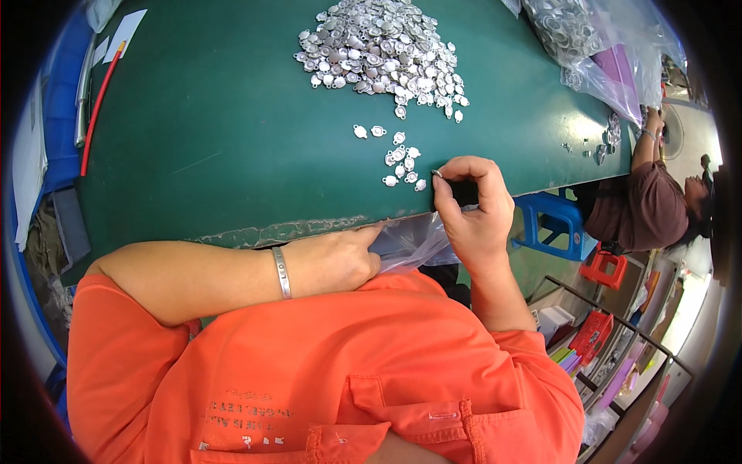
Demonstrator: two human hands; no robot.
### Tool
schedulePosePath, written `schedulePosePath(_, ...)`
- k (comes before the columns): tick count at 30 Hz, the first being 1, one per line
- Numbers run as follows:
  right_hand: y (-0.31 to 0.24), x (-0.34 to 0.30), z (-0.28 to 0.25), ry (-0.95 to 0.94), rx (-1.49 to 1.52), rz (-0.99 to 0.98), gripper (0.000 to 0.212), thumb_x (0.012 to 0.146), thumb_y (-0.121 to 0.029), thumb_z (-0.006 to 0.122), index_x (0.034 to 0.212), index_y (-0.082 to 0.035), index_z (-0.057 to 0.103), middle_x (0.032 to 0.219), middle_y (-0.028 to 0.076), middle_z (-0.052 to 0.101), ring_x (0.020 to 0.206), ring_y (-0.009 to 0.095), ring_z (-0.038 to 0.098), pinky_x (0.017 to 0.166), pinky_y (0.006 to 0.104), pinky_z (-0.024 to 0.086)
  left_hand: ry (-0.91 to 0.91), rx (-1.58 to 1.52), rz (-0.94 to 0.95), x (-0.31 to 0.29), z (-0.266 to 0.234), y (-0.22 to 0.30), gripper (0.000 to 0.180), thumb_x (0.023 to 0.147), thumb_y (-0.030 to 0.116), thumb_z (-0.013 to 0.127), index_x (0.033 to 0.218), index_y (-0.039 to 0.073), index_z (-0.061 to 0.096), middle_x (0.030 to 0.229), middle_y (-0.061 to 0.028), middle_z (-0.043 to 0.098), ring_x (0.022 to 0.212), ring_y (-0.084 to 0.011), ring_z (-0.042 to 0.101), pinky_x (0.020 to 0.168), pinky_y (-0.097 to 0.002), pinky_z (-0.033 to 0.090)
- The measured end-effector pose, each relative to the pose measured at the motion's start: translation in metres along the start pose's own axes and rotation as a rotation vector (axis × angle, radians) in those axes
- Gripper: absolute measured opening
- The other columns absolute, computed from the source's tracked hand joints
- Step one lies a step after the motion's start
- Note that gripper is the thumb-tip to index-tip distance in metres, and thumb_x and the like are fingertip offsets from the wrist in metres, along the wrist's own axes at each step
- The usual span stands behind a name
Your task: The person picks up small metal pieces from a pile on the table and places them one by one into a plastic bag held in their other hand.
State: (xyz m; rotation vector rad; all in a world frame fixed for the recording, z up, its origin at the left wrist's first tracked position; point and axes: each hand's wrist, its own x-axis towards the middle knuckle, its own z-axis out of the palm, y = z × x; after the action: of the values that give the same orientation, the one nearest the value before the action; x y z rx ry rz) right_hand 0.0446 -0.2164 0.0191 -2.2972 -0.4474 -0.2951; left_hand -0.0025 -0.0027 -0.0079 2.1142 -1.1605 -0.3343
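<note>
While pinched in the right hand point(473, 213), the metal piece point(437, 173) looks small and silvery.

Right hand point(473, 209) pinching small silver piece point(437, 173) at green desk point(216, 139) edge; left hand point(340, 259) gripping clear plastic bag point(413, 241) below.

The clear bag point(413, 243) near the frame's centre is partly hidden behind the left hand point(340, 259) and the table edge point(286, 230). The metal piece point(437, 173) pinched by the right hand point(473, 213) is too small to make out. At the upper right, another bag point(587, 46) is cut off by the frame.
</note>
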Motion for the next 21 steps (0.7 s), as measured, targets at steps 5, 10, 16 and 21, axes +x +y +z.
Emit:
schedulePosePath(5,0.003,-0.003,0.005,0.056,0.201,0.106,0.037,0.073,0.009,0.072,0.101,-0.003,0.052,0.085,0.006,0.063,0.077,0.015,0.061,0.071,0.0275,0.051,0.015,-0.040,0.027,0.001,-0.004,-0.001,0.017,0.073,0.013,0.061,0.072,-0.005,0.064,0.127,-0.0394,0.048,0.099,-0.0434,0.063,0.082,-0.0418,0.054)
schedulePosePath(10,0.006,-0.005,0.000,0.019,0.204,0.055,0.043,0.076,0.011,0.070,0.109,-0.002,0.045,0.086,0.006,0.063,0.077,0.012,0.061,0.073,0.0249,0.051,-0.036,-0.074,-0.010,0.000,-0.008,0.001,0.018,0.074,0.013,0.060,0.075,-0.004,0.063,0.124,-0.0400,0.049,0.097,-0.0440,0.064,0.081,-0.0420,0.055)
schedulePosePath(16,0.005,0.000,-0.008,-0.039,0.011,-0.058,0.030,0.071,0.011,0.071,0.093,-0.001,0.057,0.083,0.007,0.064,0.073,0.019,0.061,0.066,0.0285,0.050,-0.028,-0.042,-0.001,0.000,-0.006,0.001,0.017,0.073,0.012,0.060,0.074,-0.004,0.063,0.125,-0.0395,0.049,0.099,-0.0432,0.063,0.082,-0.0424,0.054)
schedulePosePath(21,0.005,0.006,-0.009,-0.026,-0.008,-0.184,0.025,0.069,0.011,0.072,0.089,-0.001,0.061,0.082,0.007,0.065,0.073,0.022,0.061,0.063,0.0296,0.049,-0.013,-0.062,-0.006,0.000,-0.004,0.000,0.017,0.072,0.013,0.061,0.072,-0.004,0.063,0.128,-0.0395,0.047,0.105,-0.0432,0.061,0.085,-0.0426,0.053)
